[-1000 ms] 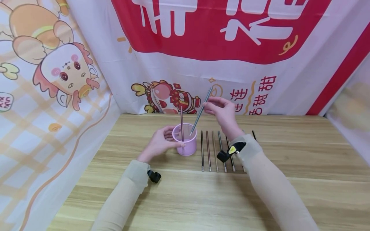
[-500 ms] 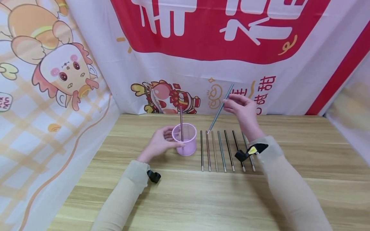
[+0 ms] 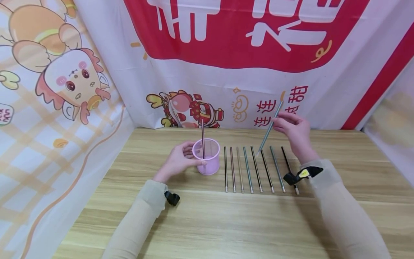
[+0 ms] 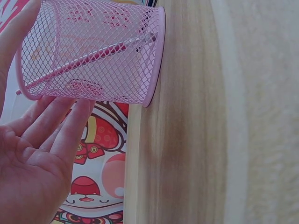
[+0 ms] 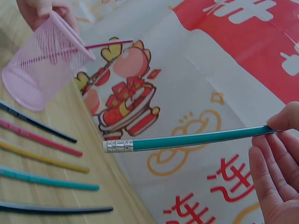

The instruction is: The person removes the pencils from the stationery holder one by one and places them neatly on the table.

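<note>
My left hand (image 3: 179, 160) holds a pink mesh pencil cup (image 3: 212, 166) upright on the table, thumb at the near side of the rim and fingers round the far side. A dark red pencil (image 5: 110, 44) stands inside the cup, eraser end down. Between thumb and fingertips, my right hand (image 3: 292, 133) pinches a green pencil (image 5: 201, 139). That pencil slants in the air with its white eraser end low, over the right part of a row of pencils (image 3: 247, 169). The row lies side by side on the table, erasers toward me.
The wooden table (image 3: 207, 223) ends at a printed cloth backdrop (image 3: 181, 75). Another printed cloth (image 3: 58, 144) hangs along the left side. The right wrist's camera (image 3: 291, 178) covers part of the rightmost black pencil.
My right hand has carried the green pencil from over the cup's opening to the right, across the row. The left hand and the cup have stayed put.
</note>
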Action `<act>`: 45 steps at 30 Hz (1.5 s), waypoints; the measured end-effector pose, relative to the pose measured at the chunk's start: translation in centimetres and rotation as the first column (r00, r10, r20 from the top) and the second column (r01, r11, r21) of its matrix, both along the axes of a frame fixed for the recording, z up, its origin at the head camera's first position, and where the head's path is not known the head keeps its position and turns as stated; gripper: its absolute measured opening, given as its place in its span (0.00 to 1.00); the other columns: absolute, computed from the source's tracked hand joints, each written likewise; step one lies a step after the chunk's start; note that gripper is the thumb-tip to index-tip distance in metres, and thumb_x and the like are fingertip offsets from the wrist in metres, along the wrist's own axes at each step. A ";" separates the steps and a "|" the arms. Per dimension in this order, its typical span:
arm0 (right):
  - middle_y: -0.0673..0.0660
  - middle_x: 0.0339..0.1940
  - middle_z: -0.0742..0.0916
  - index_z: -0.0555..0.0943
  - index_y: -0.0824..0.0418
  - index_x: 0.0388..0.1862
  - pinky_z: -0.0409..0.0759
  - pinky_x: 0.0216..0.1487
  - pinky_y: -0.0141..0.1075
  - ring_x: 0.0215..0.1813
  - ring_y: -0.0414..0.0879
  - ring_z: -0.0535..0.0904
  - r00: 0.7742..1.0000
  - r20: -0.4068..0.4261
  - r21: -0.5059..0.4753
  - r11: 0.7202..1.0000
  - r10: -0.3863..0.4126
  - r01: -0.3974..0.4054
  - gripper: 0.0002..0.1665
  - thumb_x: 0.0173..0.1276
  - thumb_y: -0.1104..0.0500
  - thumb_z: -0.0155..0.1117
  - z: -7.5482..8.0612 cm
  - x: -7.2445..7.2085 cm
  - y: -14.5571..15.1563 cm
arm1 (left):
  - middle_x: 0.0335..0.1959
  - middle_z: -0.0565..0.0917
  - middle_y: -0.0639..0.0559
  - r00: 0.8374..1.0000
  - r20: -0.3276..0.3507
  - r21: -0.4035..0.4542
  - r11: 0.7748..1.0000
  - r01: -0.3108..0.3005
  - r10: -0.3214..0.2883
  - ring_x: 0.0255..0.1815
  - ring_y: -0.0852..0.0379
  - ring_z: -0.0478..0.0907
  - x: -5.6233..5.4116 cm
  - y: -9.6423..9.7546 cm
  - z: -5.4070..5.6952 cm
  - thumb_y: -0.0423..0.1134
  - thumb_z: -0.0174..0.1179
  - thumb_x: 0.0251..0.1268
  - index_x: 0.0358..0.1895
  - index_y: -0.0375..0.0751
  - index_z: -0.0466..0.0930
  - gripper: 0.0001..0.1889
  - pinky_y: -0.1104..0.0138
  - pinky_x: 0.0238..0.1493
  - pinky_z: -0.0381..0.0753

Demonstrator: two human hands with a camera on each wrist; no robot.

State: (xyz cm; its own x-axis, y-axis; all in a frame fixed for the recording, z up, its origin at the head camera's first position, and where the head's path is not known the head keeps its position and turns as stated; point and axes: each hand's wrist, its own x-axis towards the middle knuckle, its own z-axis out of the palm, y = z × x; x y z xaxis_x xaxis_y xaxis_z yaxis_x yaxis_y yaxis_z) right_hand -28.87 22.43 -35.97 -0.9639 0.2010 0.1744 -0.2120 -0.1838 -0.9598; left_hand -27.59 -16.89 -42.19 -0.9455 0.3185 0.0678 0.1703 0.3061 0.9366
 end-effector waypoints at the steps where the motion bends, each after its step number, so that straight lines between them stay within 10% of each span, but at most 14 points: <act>1: 0.55 0.41 0.89 0.85 0.67 0.50 0.87 0.47 0.36 0.41 0.45 0.88 1.000 0.006 0.004 1.000 -0.005 0.005 0.18 0.62 0.64 0.78 -0.1 0.1 0.4 | 0.63 0.78 0.36 1.000 0.002 0.000 1.000 0.000 0.000 0.62 0.41 0.77 -0.1 0.0 0.0 0.33 0.82 0.47 0.70 0.31 0.69 0.44 0.56 0.66 0.76; 8: 0.54 0.42 0.89 0.84 0.66 0.54 0.87 0.47 0.34 0.39 0.43 0.88 0.997 0.067 0.055 0.998 -0.030 0.027 0.21 0.63 0.63 0.78 -0.3 0.5 3.7 | 0.61 0.79 0.34 1.000 0.005 -0.010 1.000 0.002 -0.002 0.61 0.38 0.78 0.8 0.3 1.5 0.31 0.80 0.48 0.68 0.27 0.70 0.42 0.56 0.65 0.77; 19: 0.45 0.44 0.88 0.80 0.65 0.63 0.86 0.45 0.28 0.41 0.38 0.87 0.982 0.181 0.258 0.966 -0.061 0.012 0.33 0.63 0.52 0.78 -1.3 1.5 8.4 | 0.58 0.81 0.43 1.000 -0.019 -0.027 0.999 -0.024 0.023 0.58 0.48 0.80 0.0 0.1 0.0 0.40 0.84 0.44 0.67 0.35 0.73 0.43 0.62 0.62 0.79; 36: 0.50 0.44 0.90 0.69 0.77 0.70 0.86 0.49 0.35 0.41 0.38 0.87 0.914 0.402 0.531 0.799 0.055 -0.282 0.39 0.73 0.51 0.68 -4.4 2.1 12.6 | 0.61 0.80 0.37 1.000 -0.014 -0.019 1.000 -0.008 0.008 0.60 0.42 0.79 -0.2 0.1 0.0 0.40 0.84 0.44 0.69 0.30 0.70 0.46 0.59 0.64 0.78; 45: 0.59 0.43 0.90 0.70 0.81 0.66 0.88 0.46 0.37 0.40 0.40 0.88 0.892 0.438 0.528 0.771 0.113 -0.357 0.33 0.75 0.57 0.66 -6.1 2.2 13.4 | 0.62 0.78 0.34 1.000 -0.002 -0.001 1.000 -0.003 0.003 0.62 0.39 0.77 -0.1 0.0 0.0 0.35 0.82 0.46 0.69 0.29 0.69 0.45 0.55 0.66 0.76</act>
